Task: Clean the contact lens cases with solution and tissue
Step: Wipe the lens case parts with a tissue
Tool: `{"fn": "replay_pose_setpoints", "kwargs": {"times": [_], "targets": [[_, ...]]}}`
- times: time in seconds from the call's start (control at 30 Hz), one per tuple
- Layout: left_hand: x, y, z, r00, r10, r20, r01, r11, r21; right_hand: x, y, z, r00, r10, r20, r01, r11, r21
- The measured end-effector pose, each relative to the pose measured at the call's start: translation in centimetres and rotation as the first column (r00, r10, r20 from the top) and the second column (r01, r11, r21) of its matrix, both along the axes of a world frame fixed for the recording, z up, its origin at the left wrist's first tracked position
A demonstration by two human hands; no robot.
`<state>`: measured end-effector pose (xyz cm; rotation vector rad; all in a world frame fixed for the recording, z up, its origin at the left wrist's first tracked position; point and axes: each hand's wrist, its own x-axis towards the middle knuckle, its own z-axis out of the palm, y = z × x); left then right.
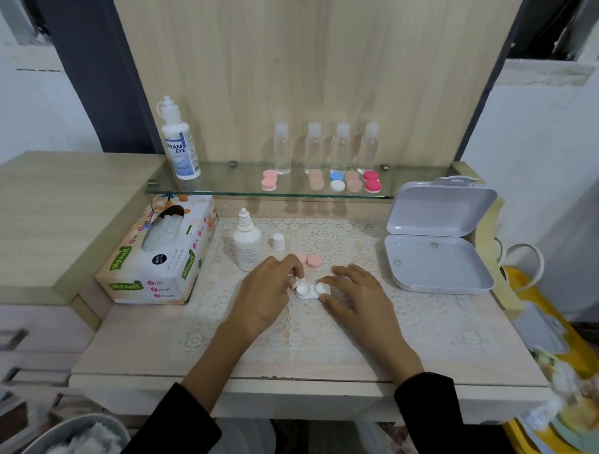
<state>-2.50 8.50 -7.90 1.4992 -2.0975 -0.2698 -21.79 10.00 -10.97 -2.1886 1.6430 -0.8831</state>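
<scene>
Left hand (266, 292) and right hand (354, 292) both pinch one white case (309, 291) (two pink caps (309, 259) behind).

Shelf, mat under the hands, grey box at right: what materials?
Shelf: clear glass, glossy; see-through with a greenish edge. Mat: cream lace, likely crocheted cotton or synthetic; openwork pattern. Grey box: probably moulded plastic, matte; rounded corners, uniform colour.
</scene>
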Motion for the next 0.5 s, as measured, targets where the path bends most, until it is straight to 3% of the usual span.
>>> {"fn": "replay_pose_setpoints", "kwargs": {"times": [0.5], "targets": [[-2.2,3.6,-1.1,0.975,0.028,-0.220,-0.056,0.991,-0.120,0.2,0.1,0.2,0.999,-0.016,0.031,0.016,1.000,0.011]]}}
